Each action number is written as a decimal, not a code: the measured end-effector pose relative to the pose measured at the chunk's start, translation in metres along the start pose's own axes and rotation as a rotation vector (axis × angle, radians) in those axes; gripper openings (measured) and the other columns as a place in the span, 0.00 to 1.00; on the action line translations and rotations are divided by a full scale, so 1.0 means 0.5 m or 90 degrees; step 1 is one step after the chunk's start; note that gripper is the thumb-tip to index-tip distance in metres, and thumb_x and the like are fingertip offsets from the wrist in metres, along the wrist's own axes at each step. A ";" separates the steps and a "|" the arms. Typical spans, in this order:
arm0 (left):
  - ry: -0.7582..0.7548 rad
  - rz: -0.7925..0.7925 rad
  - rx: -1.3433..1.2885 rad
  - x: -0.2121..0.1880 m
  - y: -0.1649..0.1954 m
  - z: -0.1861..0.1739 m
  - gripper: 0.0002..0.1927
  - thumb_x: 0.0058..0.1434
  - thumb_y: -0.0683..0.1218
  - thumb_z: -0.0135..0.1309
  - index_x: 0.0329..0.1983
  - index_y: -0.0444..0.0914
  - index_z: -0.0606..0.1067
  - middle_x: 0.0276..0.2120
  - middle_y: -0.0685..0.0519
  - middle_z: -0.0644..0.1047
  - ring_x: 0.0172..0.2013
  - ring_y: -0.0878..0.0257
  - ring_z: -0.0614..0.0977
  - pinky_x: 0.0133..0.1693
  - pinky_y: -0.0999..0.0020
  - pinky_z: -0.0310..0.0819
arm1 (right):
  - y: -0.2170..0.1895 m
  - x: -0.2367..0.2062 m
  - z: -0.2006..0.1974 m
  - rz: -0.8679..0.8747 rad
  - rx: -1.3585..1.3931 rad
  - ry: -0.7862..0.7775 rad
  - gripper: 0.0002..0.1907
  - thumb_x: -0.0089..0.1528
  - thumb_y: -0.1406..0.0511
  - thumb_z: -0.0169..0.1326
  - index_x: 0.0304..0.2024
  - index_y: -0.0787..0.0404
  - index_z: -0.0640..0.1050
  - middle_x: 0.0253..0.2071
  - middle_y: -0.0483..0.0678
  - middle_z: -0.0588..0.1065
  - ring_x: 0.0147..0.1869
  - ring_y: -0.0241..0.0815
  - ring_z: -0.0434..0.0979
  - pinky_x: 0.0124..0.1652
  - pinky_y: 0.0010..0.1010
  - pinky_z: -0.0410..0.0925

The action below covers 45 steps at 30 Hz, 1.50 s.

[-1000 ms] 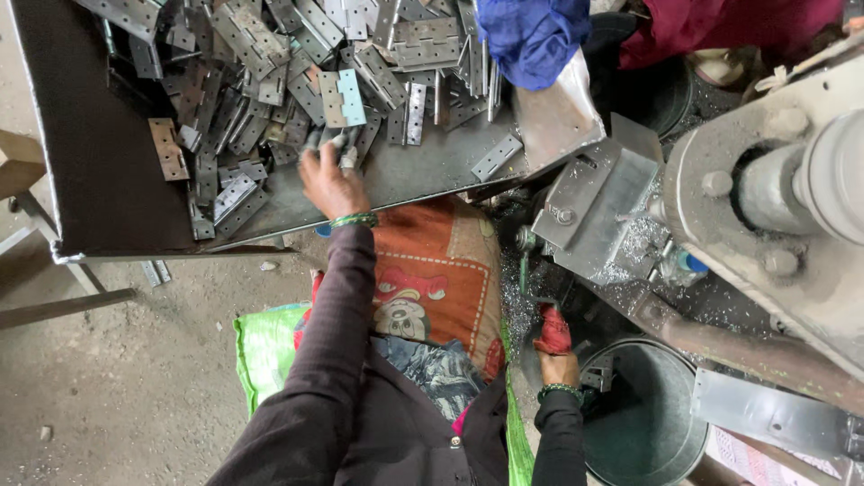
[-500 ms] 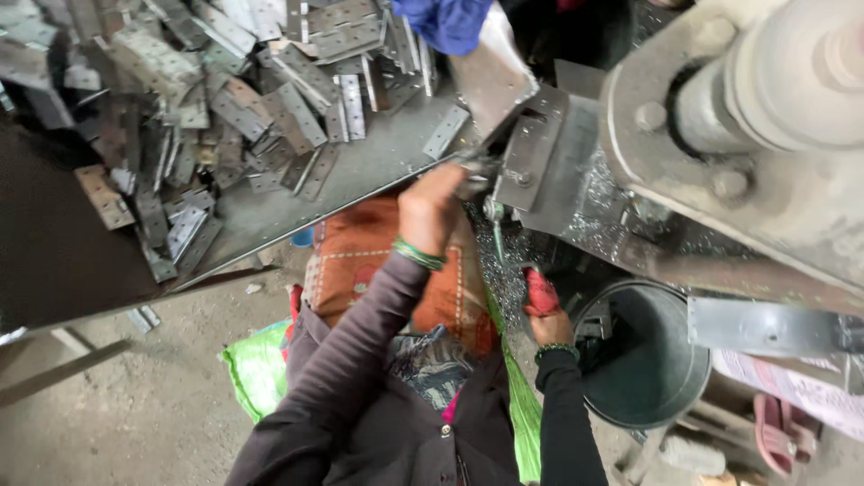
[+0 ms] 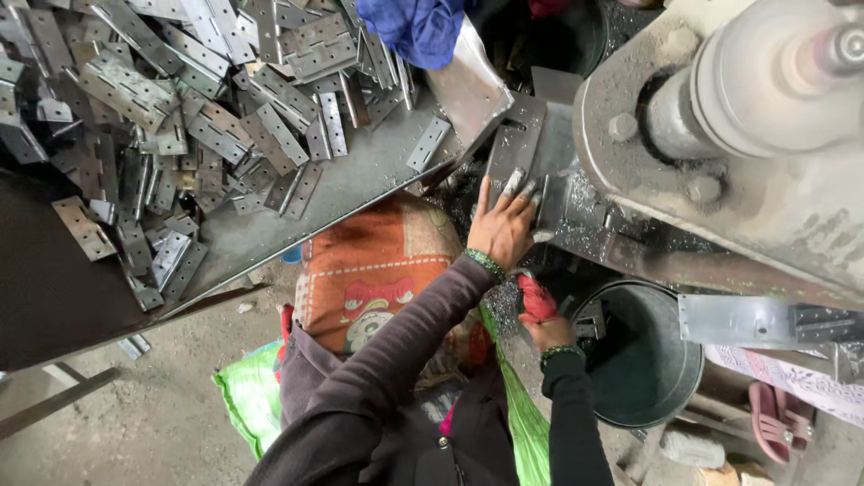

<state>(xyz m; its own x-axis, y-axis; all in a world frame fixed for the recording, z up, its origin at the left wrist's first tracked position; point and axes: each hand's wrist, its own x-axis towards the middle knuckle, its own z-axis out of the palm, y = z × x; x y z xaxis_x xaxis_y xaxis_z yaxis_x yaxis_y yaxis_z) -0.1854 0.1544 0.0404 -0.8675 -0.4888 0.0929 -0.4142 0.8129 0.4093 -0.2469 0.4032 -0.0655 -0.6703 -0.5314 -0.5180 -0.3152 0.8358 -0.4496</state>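
At the foot of the machine, my left hand (image 3: 500, 227) lies spread and nearly flat, fingers (image 3: 513, 183) fanned toward twelve o'clock, pressing a flat metal piece (image 3: 533, 153) against the machine's grey bed. It grips nothing; it only bears down on the piece, which sits just at one o'clock of my knuckles, its slot end pointing up toward the tabletop's corner. My right hand (image 3: 540, 317), at five o'clock of the left, is closed around a red handle (image 3: 536, 297); I cannot tell what the handle belongs to, as its lower part is hidden behind my fist.

I judge this to be the seating step: the piece is being laid and steadied in place under the big round head (image 3: 765, 81) of the machine, which looms at two o'clock. What it calls for, as I see it, is the piece sitting square on the bed and my spread fingers kept clear of the working part while the handle hand acts.

Further out, metal shavings (image 3: 585, 193) glitter on the bed at three o'clock of my left hand. A dark bucket (image 3: 648, 360) stands at four o'clock, below the bed. At ten o'clock the tabletop (image 3: 360, 193) carries a loose heap of hinge plates (image 3: 207, 117), and a blue cloth (image 3: 414, 27) sits at its far edge, toward twelve.
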 end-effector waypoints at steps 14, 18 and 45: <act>0.058 -0.031 -0.064 0.008 0.025 -0.002 0.32 0.56 0.49 0.56 0.65 0.37 0.71 0.67 0.48 0.69 0.70 0.52 0.64 0.74 0.37 0.34 | 0.017 0.004 -0.008 -0.113 -0.077 0.119 0.18 0.57 0.51 0.59 0.47 0.47 0.83 0.41 0.59 0.80 0.45 0.66 0.79 0.44 0.52 0.71; 0.134 -0.009 -0.024 -0.001 0.023 -0.009 0.32 0.54 0.48 0.56 0.64 0.36 0.71 0.68 0.46 0.70 0.70 0.51 0.65 0.73 0.38 0.35 | 0.022 0.006 -0.003 -0.086 -0.058 0.044 0.22 0.55 0.49 0.61 0.47 0.50 0.82 0.40 0.59 0.81 0.46 0.65 0.79 0.43 0.51 0.71; 0.049 -0.064 -0.024 0.050 0.007 0.004 0.28 0.64 0.54 0.51 0.66 0.41 0.70 0.67 0.50 0.69 0.73 0.53 0.60 0.72 0.34 0.30 | 0.006 -0.001 0.019 -0.084 -0.002 0.105 0.30 0.55 0.52 0.58 0.59 0.50 0.79 0.47 0.59 0.80 0.43 0.66 0.79 0.39 0.52 0.69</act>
<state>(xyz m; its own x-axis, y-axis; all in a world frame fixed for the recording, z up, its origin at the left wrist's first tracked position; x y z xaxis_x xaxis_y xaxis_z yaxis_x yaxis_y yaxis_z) -0.2090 0.1459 0.0422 -0.7977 -0.5913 0.1186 -0.4860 0.7468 0.4539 -0.2413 0.4046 -0.0734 -0.7236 -0.6069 -0.3288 -0.4092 0.7608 -0.5037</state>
